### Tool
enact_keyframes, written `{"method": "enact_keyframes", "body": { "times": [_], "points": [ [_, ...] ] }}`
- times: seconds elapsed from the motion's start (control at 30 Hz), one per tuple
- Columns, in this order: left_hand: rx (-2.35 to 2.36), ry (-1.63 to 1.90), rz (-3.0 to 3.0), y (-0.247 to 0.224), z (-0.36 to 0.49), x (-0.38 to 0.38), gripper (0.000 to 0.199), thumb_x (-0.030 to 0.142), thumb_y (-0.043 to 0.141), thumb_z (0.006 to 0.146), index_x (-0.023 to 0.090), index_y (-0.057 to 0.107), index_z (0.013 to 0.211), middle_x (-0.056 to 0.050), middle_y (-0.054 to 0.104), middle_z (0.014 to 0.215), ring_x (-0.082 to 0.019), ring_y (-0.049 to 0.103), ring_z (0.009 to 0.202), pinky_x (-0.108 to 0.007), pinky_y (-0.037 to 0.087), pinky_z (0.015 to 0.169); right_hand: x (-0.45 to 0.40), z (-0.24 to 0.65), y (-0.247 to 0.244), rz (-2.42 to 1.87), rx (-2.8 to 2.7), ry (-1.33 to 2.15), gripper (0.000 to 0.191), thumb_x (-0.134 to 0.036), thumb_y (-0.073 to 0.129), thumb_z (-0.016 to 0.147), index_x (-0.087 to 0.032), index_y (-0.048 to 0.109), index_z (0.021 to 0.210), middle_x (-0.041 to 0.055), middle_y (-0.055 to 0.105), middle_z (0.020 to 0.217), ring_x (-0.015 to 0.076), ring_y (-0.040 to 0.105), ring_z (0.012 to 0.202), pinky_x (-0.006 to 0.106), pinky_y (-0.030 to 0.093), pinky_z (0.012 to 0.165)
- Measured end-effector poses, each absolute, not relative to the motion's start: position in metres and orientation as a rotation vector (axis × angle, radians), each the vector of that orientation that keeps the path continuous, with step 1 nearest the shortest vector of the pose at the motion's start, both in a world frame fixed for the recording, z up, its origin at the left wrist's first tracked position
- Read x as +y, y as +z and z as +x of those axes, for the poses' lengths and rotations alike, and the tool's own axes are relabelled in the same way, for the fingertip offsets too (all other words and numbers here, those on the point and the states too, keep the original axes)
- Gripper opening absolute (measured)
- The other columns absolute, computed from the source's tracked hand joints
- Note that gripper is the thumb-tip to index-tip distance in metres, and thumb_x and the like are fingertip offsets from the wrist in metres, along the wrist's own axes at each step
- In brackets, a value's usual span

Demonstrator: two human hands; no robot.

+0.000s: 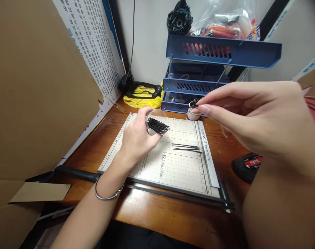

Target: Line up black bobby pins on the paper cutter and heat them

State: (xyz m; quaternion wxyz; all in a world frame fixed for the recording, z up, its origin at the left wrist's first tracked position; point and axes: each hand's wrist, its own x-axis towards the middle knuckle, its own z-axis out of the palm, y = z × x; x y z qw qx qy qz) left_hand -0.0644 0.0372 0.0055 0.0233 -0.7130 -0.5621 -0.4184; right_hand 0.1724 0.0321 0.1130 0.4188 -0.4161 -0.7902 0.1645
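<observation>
Left hand: [139,133] fingers curled around a clear, round plastic container [161,113], above the board; grip firm enough to steady it, in my judgement.
Container contents: a bundle of thin black strands with pale tips [157,126], lying slanted, tips toward the right. A level hold should limit spilling.
Right hand: [266,117] thumb and index fingertips nearly meeting at the mouth of a small white cup [193,114]; whether a piece is pinched between them cannot be told.
Cup contents: short, dark, bristly pieces [193,103]; a light fingertip pinch, one piece at a time, looks best.
Loose strands: several thin black lengths [185,147] on the cream gridded paper-cutter board [149,169], roughly parallel, near its white edge strip [209,159]; advisable to leave them undisturbed by sleeve or wrist.
</observation>
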Motion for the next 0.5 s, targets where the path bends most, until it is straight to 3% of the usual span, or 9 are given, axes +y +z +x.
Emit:
{"method": "enact_keyframes", "body": {
  "times": [0.33, 0.5],
  "points": [
    [-1.808, -1.311, -2.153, 0.008, -0.064, 0.039, 0.058, 0.038, 0.083, 0.075, 0.027, 0.053, 0.124, 0.0, 0.074, 0.097, -0.019, 0.07, 0.07, -0.03, 0.051, 0.061, 0.056, 0.187, 0.104, -1.228, -2.124, 0.279, 0.013, -0.031, 0.072, 0.087, -0.026, 0.082, 0.08, 0.0019, 0.075, 0.07, 0.0221, 0.069, 0.069, 0.037, 0.05, 0.064],
    [-1.791, -1.302, -2.172, 0.008, -0.063, 0.039, 0.058, 0.039, 0.082, 0.076, 0.026, 0.053, 0.124, 0.0, 0.075, 0.101, -0.018, 0.07, 0.071, -0.029, 0.05, 0.06, 0.06, 0.19, 0.103, -1.328, -2.261, 0.305, 0.015, -0.025, 0.07, 0.085, -0.023, 0.082, 0.077, 0.0031, 0.077, 0.073, 0.0195, 0.065, 0.064, 0.036, 0.049, 0.064]
  ]
}}
